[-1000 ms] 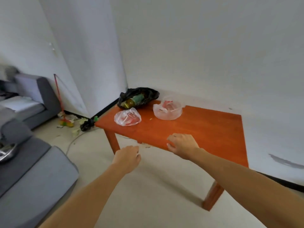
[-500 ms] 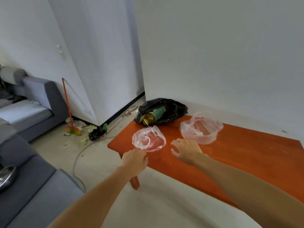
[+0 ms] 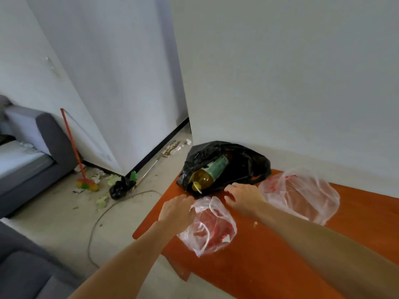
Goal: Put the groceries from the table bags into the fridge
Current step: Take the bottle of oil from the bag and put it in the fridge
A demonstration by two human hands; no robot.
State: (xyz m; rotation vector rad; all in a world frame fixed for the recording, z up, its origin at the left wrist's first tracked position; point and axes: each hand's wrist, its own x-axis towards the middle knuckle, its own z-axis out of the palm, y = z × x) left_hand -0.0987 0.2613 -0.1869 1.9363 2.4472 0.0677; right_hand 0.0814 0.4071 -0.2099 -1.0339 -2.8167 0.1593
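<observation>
Hovering at the left end of the tabletop [image 3: 280, 268], the left hand [image 3: 177, 212] has curled fingers at the mouth of the small clear bag [image 3: 213, 229] of red produce; whether it grips, I cannot tell. The right hand [image 3: 244, 199] is loosely bent and holds nothing. The black bag [image 3: 244, 167] with its oil bottle [image 3: 205, 175] sits at the far-left corner, and a second clear bag [image 3: 302, 190] along the far edge. All are unpacked and no fridge is in view, so this looks like the very start.
</observation>
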